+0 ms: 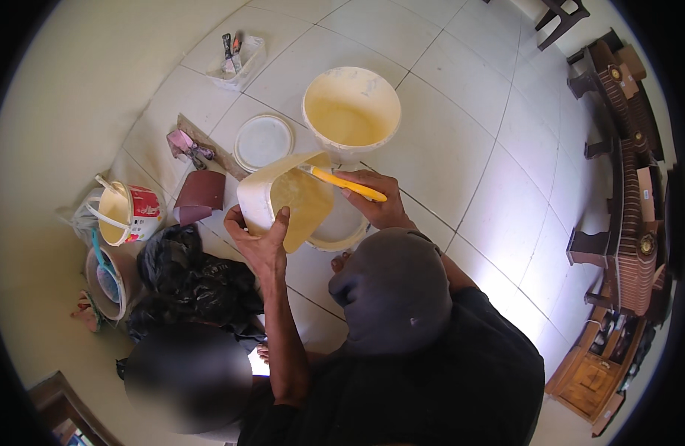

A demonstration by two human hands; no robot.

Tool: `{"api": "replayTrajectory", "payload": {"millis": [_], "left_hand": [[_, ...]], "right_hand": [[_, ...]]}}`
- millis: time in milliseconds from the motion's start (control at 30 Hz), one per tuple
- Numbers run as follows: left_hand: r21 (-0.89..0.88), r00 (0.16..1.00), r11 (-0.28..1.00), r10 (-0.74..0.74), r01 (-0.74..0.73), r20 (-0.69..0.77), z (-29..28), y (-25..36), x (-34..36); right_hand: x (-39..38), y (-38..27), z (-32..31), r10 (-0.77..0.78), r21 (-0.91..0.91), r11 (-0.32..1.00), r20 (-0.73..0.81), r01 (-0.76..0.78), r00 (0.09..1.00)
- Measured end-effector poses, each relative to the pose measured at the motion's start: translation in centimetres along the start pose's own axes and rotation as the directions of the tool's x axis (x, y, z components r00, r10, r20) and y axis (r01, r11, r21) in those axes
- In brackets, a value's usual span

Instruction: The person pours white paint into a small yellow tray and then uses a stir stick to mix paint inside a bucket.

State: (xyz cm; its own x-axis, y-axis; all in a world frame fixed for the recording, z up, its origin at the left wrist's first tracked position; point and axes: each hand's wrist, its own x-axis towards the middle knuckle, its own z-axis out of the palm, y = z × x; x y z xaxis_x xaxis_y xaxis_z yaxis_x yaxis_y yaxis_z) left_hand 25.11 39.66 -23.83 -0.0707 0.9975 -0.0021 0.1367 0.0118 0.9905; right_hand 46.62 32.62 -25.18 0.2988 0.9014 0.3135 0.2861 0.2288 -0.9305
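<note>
My left hand [259, 241] grips a squarish cream plastic container [262, 195], tilted on its side in front of me, thumb on its near edge. My right hand [376, 201] is wrapped round a yellow-handled tool [346, 183], whose pale head is at the container's edge, too small to make out. Behind them stands a large cream bucket [351, 119] with pale yellow inside, with a round white lid [262, 141] to its left. Beneath the container a round white rim [327, 241] shows, partly hidden by it and my right hand.
At left are a small bucket [116, 214], a grey pail [123, 293], black plastic [171, 267], maroon sheets [200, 199] and a pink cloth [180, 141]. A tray [246, 70] holds scrapers at the back. Dark wooden furniture [629, 223] lines the right side of the tiled floor [476, 89].
</note>
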Motion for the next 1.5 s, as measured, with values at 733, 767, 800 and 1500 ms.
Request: {"api": "replayTrajectory", "payload": {"millis": [733, 767, 800, 1500], "left_hand": [[0.053, 0.994, 0.993, -0.103, 0.105, -0.039, -0.2, -0.6, 0.2], [0.051, 0.994, 0.993, -0.103, 0.105, -0.040, -0.2, -0.7, 0.2], [0.048, 0.994, 0.993, -0.103, 0.105, -0.043, -0.3, -0.8, 0.2], [0.005, 0.995, 0.995, 0.102, -0.102, -0.007, -0.2, 0.4, -0.2]], "right_hand": [[0.5, -0.4, 1.2, -0.112, -0.096, 0.988, 0.077, 0.119, 0.991], [0.6, -0.2, 1.2, -0.119, -0.101, 0.987, 0.084, 0.127, 0.989], [0.7, -0.1, 1.3, -0.127, -0.107, 0.985, 0.090, 0.136, 0.988], [0.4, 1.6, 1.0, 0.027, -0.135, 0.991, 0.162, -0.005, 0.986]]}}
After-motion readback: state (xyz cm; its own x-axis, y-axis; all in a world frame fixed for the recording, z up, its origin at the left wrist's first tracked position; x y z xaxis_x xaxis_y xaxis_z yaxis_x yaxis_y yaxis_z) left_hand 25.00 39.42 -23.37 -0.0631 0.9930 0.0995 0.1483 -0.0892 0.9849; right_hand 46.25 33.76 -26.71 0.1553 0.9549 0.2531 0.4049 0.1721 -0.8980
